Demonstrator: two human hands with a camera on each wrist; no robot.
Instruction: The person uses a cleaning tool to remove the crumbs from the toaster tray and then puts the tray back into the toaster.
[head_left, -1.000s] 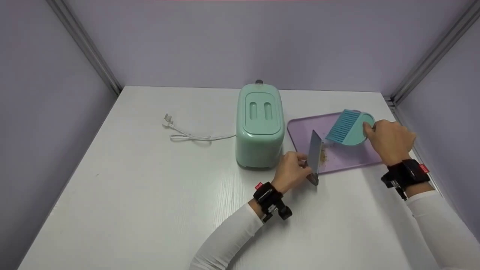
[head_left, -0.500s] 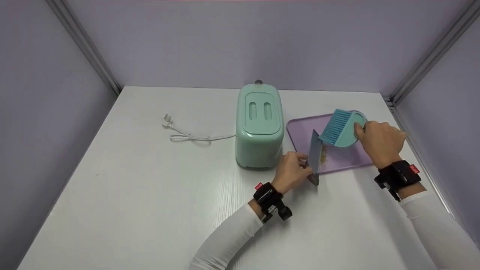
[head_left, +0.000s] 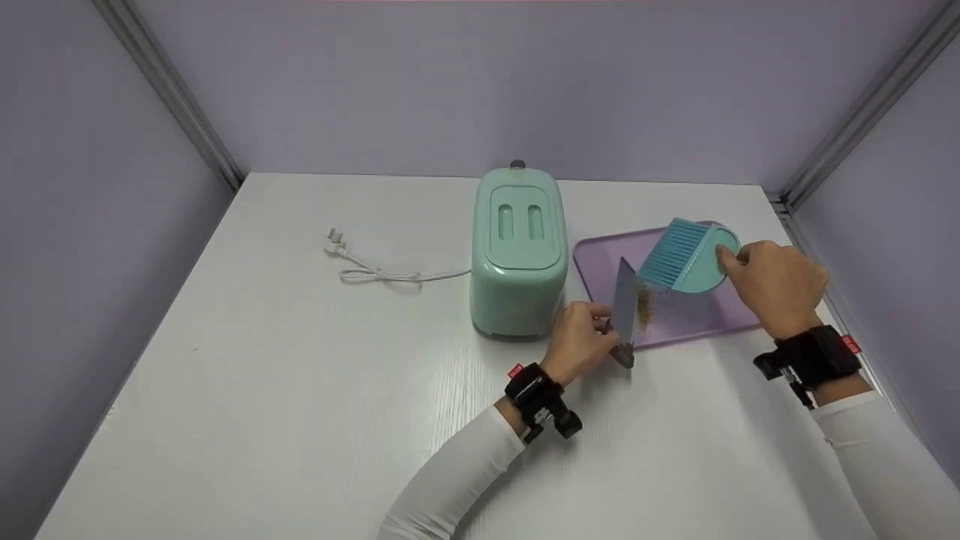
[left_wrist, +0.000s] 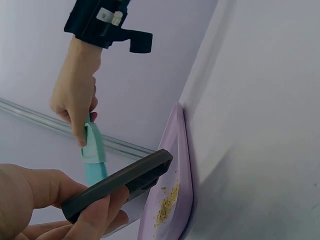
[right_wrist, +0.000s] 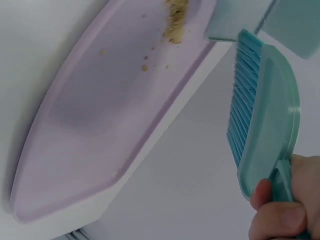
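The left grip (head_left: 576,343) pinches a grey panel (head_left: 625,306) just left of crumbs (head_left: 644,308) on the purple tray (head_left: 697,315); the right grip (head_left: 781,286) holds a brush (head_left: 702,267).

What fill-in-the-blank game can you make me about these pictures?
1. The right hand holds a blue-green ____ with bristles.
2. The yellow-brown crumbs lie on the rimmed purple ____.
3. The cord of the mint-green appliance is coloured ____.

Missing words: brush; tray; white.
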